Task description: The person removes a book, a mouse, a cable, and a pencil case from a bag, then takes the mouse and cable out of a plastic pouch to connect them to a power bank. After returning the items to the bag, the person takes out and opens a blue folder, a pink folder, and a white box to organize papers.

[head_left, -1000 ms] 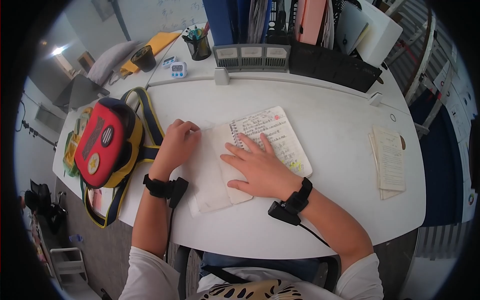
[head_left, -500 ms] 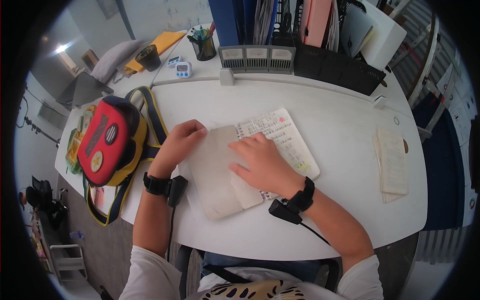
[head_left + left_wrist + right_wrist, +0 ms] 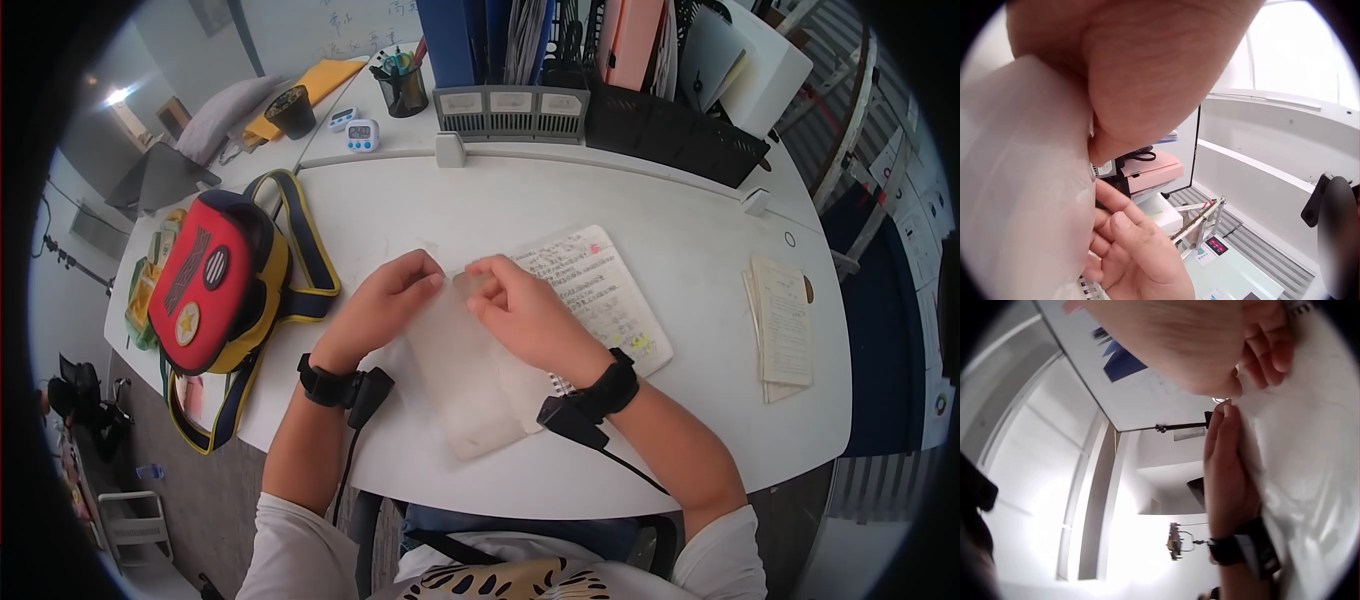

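The left hand point(image 3: 380, 312) has its thumb and fingers closed on the edge of a translucent plastic cover point(image 3: 460, 385). Just beside them, the right hand point(image 3: 535, 320) has loosely bent fingers, thumb apart. Beneath both hands' fingers, the open, handwritten white spiral notebook point(image 3: 615, 290) lies on the white table point(image 3: 720, 400).

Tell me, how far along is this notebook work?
The spiral-bound, handwritten notebook already lies open, with a translucent whitish plastic sheet over its left side. The left hand pinches the sheet's top edge; the right hand curls beside it. Probably left: smoothing the sheet, which looks creased in the right wrist view.
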`<state>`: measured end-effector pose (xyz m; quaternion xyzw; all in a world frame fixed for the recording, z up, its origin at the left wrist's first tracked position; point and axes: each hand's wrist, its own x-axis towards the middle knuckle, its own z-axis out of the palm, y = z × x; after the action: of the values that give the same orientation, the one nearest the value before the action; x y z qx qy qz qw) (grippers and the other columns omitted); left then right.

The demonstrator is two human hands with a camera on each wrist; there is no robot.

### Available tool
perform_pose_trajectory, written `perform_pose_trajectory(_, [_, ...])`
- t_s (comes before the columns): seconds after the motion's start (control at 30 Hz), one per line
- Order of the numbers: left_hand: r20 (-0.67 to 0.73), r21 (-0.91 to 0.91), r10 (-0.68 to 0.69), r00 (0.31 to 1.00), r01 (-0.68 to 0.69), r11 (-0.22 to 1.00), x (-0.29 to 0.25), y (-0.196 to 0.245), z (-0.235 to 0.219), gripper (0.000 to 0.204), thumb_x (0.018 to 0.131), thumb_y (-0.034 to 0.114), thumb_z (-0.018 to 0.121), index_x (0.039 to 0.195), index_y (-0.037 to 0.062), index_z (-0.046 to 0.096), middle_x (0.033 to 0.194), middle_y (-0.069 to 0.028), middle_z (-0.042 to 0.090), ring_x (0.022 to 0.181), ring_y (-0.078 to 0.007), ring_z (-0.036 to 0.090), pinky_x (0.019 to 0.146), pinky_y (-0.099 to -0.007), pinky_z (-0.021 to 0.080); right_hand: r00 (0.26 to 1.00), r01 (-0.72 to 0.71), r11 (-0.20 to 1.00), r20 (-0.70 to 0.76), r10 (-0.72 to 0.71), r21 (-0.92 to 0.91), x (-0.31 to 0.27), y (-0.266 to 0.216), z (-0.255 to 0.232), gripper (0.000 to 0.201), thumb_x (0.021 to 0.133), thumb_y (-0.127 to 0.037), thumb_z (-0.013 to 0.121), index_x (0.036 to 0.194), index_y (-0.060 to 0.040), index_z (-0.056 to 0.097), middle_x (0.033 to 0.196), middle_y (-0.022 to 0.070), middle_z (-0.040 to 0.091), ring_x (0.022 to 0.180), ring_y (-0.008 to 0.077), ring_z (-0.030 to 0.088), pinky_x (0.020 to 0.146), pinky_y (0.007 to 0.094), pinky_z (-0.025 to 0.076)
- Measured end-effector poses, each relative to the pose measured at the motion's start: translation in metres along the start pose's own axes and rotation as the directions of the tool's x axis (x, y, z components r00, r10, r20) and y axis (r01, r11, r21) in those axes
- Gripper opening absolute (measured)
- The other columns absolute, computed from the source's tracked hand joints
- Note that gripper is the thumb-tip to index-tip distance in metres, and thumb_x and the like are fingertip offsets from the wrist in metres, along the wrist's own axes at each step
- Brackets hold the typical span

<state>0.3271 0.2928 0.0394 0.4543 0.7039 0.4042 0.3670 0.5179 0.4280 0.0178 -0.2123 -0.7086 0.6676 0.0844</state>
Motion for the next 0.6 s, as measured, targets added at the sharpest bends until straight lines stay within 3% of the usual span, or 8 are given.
perform_pose_trajectory(0.03, [0.014,-0.005,0.032,0.999,-0.032,0.999,0.000,0.000,0.001,0.016,0.110,0.017,0.057,0.104,0.0037,0.062,0.089,0.0055,0.054,0.083,-0.0047,0.046,0.074,-0.0238,0.041,0.952,0.230,0.906,-0.113,-0.286,-0.357,0.001,0.002,-0.001,0.037,0.098,-0.015,0.070,0.132,-0.0025,0.062,0.112,0.0129,0.070,0.104,0.0293,0.069,0.090,0.0414,0.055])
perform_pose_trajectory(0.07, [0.027,-0.011,0.064,0.998,-0.064,0.998,-0.001,0.000,0.001,0.015,0.112,0.017,0.055,0.104,0.0052,0.061,0.088,0.0080,0.052,0.081,-0.0022,0.043,0.071,-0.0223,0.039,0.817,0.353,0.642,-0.110,-0.566,-0.680,0.001,0.003,-0.002,0.035,0.096,-0.015,0.071,0.129,-0.0047,0.064,0.116,0.0120,0.067,0.110,0.0311,0.066,0.096,0.0433,0.053])
perform_pose_trajectory(0.1, [0.027,-0.012,0.064,0.998,-0.064,0.998,-0.001,0.000,0.002,0.015,0.112,0.017,0.055,0.104,0.0052,0.061,0.088,0.0080,0.052,0.081,-0.0022,0.043,0.071,-0.0223,0.039,0.817,0.353,0.642,-0.110,-0.566,-0.680,0.000,0.003,-0.007,0.035,0.096,-0.015,0.071,0.129,-0.0047,0.064,0.116,0.0120,0.067,0.110,0.0311,0.066,0.096,0.0433,0.053])
perform_pose_trajectory(0.17, [0.035,-0.009,0.065,0.997,-0.064,0.998,-0.001,0.000,0.001,0.015,0.112,0.016,0.055,0.103,0.0053,0.060,0.088,0.0078,0.053,0.081,-0.0023,0.044,0.071,-0.0225,0.040,0.858,0.270,0.486,-0.021,-0.513,-0.831,-0.003,0.001,-0.018,0.033,0.093,-0.016,0.073,0.124,-0.0068,0.065,0.116,0.0100,0.065,0.119,0.0336,0.059,0.104,0.0475,0.046])
perform_pose_trajectory(0.3, [0.027,-0.016,0.050,0.998,-0.050,0.999,0.000,-0.003,0.002,0.016,0.112,0.017,0.056,0.102,0.0055,0.060,0.088,0.0074,0.054,0.081,-0.0027,0.045,0.072,-0.0227,0.041,0.879,0.307,0.549,0.011,-0.477,-0.777,0.000,0.009,-0.027,0.026,0.094,-0.020,0.074,0.116,-0.0075,0.065,0.114,0.0090,0.064,0.114,0.0324,0.060,0.101,0.0481,0.047])
perform_pose_trajectory(0.37, [0.013,-0.001,-0.001,1.000,0.001,1.000,0.000,-0.002,0.001,0.018,0.110,0.019,0.058,0.102,0.0027,0.061,0.087,0.0030,0.057,0.083,-0.0065,0.048,0.075,-0.0255,0.044,0.881,0.307,0.554,0.011,-0.472,-0.774,0.000,0.007,-0.028,0.024,0.094,-0.020,0.075,0.113,-0.0076,0.065,0.113,0.0092,0.064,0.113,0.0322,0.060,0.099,0.0477,0.048])
perform_pose_trajectory(0.6, [0.004,-0.023,-0.025,1.000,0.025,0.999,-0.001,0.003,0.005,0.019,0.109,0.019,0.059,0.100,0.0026,0.062,0.087,0.0025,0.058,0.082,-0.0063,0.050,0.073,-0.0253,0.045,0.870,0.276,0.546,-0.036,-0.491,-0.791,0.003,0.010,-0.028,0.022,0.093,-0.021,0.077,0.103,-0.0077,0.063,0.105,0.0102,0.061,0.106,0.0324,0.060,0.093,0.0459,0.050])
